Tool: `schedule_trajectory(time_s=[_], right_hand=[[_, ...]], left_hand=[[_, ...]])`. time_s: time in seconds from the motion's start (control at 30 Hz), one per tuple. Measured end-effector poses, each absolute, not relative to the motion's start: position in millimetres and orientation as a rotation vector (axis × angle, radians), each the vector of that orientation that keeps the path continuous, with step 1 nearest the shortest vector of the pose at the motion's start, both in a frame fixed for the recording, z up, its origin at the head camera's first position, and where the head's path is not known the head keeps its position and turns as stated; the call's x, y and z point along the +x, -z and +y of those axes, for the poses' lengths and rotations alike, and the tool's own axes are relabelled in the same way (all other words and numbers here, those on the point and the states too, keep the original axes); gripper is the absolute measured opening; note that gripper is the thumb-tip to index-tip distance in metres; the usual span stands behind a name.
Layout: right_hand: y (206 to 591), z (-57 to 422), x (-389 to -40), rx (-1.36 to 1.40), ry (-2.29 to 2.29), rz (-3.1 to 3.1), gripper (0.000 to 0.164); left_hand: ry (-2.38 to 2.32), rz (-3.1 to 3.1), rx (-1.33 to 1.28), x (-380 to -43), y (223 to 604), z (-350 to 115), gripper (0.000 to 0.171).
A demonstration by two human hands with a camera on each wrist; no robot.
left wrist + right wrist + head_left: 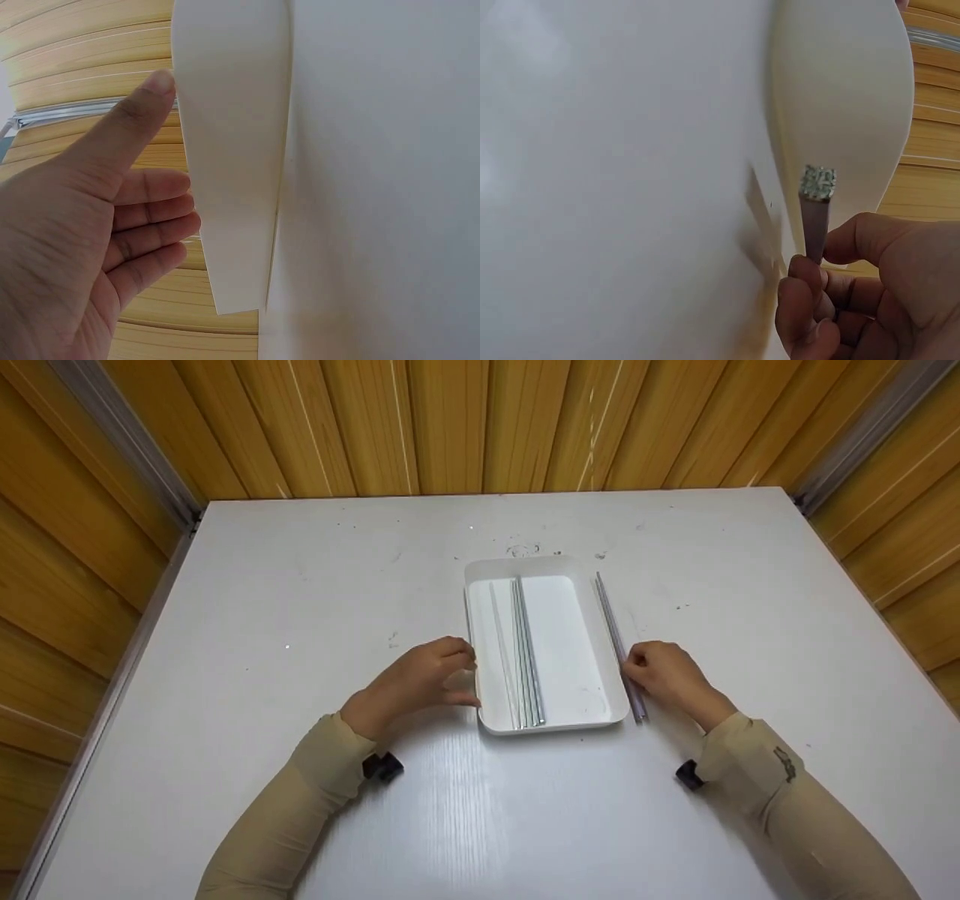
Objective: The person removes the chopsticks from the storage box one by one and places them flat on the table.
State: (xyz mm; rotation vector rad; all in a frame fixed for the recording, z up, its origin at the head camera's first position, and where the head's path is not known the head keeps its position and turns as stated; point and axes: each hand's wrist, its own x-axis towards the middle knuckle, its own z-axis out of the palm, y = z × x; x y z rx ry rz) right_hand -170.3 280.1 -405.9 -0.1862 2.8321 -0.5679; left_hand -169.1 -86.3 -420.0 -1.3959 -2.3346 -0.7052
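A white rectangular tray [581, 660] stands on the table. Inside it, lengthwise towards its left side, lie several slim silvery and greenish chopsticks [527, 660], with a pale thin one [502, 652] set slightly apart. My left hand [427, 671] is at the tray's left wall, its fingers and thumb fairly straight along the rim. To the right of the tray, my right hand [667, 675] pinches a purple chopstick [815, 221] between thumb and curled fingers. Its squared end looks glittery in the right wrist view. Whether a second one lies against it, I cannot tell.
The white table [345, 562] carries small dark marks and specks behind the tray. Yellow wood-look panels [450, 427] close off the back and both sides. Black wrist cameras [384, 767] hang beneath the sleeves.
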Motion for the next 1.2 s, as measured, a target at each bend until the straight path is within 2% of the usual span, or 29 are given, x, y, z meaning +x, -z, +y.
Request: schedule_trajectory(time_s=[1.2], right_hand=[[417, 282, -176, -0.201, 0.540, 2.799, 0.020]], left_hand=[[0.656, -2.367, -1.381, -167, 422, -87, 0.042]])
